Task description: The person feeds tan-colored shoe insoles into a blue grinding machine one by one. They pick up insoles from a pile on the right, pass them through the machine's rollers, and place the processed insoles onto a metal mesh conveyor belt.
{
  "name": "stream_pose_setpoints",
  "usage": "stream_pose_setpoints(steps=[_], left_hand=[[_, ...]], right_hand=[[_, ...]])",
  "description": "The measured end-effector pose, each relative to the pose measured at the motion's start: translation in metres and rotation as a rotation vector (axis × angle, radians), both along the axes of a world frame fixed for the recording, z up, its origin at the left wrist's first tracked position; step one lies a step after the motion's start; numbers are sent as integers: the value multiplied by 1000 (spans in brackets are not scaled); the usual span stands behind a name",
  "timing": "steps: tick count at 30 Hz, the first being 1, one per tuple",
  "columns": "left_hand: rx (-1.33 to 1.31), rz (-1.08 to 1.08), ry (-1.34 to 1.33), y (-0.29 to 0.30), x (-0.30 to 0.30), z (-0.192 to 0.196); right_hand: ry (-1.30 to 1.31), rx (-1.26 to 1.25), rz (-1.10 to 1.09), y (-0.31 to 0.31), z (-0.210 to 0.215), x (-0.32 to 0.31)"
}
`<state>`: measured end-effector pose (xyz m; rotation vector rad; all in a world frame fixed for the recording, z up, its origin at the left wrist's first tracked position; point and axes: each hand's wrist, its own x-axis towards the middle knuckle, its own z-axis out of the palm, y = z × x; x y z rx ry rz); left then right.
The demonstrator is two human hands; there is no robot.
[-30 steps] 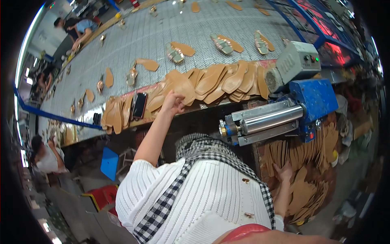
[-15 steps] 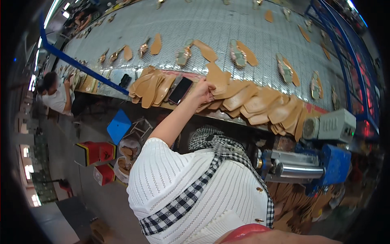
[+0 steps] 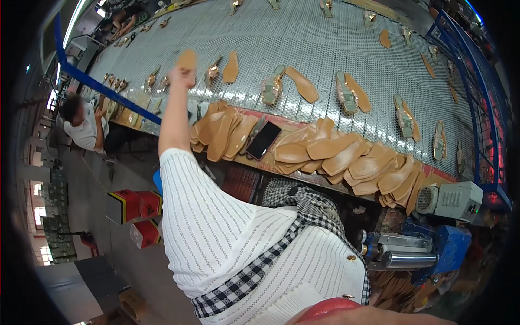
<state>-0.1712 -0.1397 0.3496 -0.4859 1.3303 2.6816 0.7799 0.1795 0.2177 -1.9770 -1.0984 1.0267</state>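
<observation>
My left hand is stretched out over the mesh conveyor belt at the far left, its fingers closed on the near end of a tan insole. Beside it on the belt stand a strappy sandal and another tan insole. To the left of the hand is one more sandal. My right hand is out of view. A long overlapping row of tan insoles lies along the near ledge, with a smaller pile to its left.
A black phone lies between the two piles. A blue frame bar crosses at left; a blue cage stands at right. A roller machine is at my right. Another person sits at far left.
My left hand has left the insole pile beside the phone and reached far left over the belt, where it grips an insole. The view has shifted slightly.
</observation>
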Motion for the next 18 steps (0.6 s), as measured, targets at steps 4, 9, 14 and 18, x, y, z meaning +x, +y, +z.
stream_pose_setpoints(steps=[4, 9, 14, 18], left_hand=[[-240, 299, -178, -31, -53, 14], [223, -495, -626, 49, -5, -55], [-67, -414, -646, 156, 67, -131], [-275, -750, -634, 239, 123, -120]], right_hand=[[228, -8, -106, 6, -4, 2], [461, 19, -239, -7, 1, 23], [739, 98, -315, -21, 5, 64], [981, 196, -314, -65, 11, 104]])
